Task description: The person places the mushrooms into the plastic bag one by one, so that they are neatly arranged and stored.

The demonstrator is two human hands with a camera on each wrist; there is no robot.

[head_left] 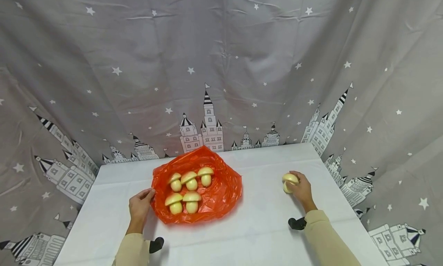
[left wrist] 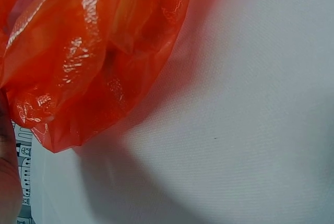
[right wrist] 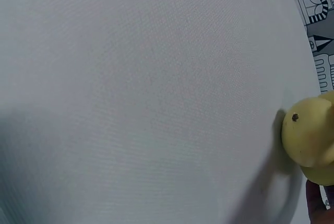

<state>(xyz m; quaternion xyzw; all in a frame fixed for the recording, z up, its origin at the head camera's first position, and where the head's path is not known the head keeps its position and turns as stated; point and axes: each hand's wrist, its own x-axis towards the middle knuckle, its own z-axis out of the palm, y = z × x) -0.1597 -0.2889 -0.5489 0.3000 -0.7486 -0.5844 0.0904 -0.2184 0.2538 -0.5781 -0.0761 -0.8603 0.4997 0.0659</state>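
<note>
A red plastic bag [head_left: 219, 198] lies spread open on the white table, its rim raised around several pale yellow mushrooms [head_left: 192, 207]. At the bag's left rim, my left hand [head_left: 140, 206] pinches the plastic between thumb and fingers. The left wrist view shows the crumpled bag side [left wrist: 78, 62] close up, with part of the hand at the left edge. Away to the right, my right hand [head_left: 302, 189] grips one more yellow mushroom [head_left: 290, 178] at the table's surface. In the right wrist view this mushroom [right wrist: 308, 135] shows a small dark spot, and fingertips appear below it.
The white-covered table [head_left: 256, 227] stretches between the bag and my right hand. Behind and beside it hangs a grey curtain [head_left: 221, 66] printed with stars and castles. A black wrist-camera piece [head_left: 157, 245] juts from the left sleeve, another [head_left: 297, 223] from the right.
</note>
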